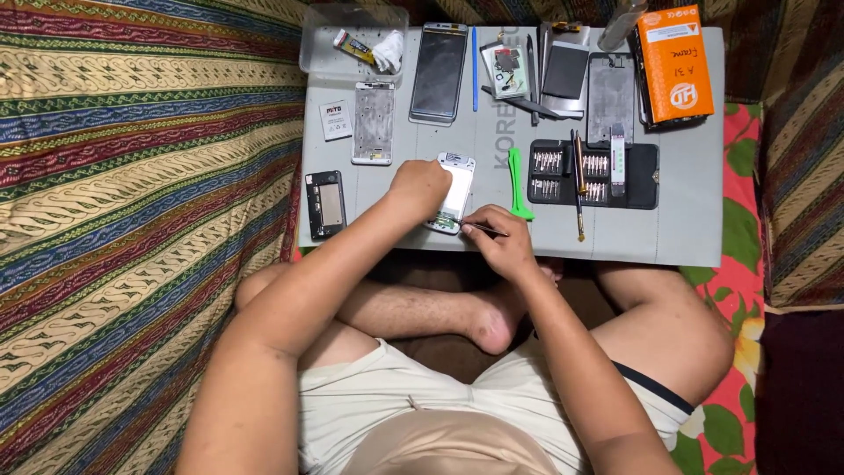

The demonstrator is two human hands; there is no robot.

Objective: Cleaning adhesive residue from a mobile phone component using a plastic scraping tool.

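Note:
An opened white phone body (454, 187) lies on the grey work mat (677, 229) near its front edge. My left hand (417, 186) presses on the phone's left side and holds it in place. My right hand (494, 238) grips thin metal tweezers (486, 230), with the tip at the phone's lower end, where a green circuit board shows. A green plastic pry tool (517, 185) lies just right of the phone.
A black bit set (637, 176) with a screwdriver (579, 189) sits to the right. Farther back lie a phone screen (438, 72), a metal frame (373, 123), a battery (335, 120), a back panel (324, 204), an orange box (675, 63) and a clear tray (352, 40). Patterned cloth surrounds the mat.

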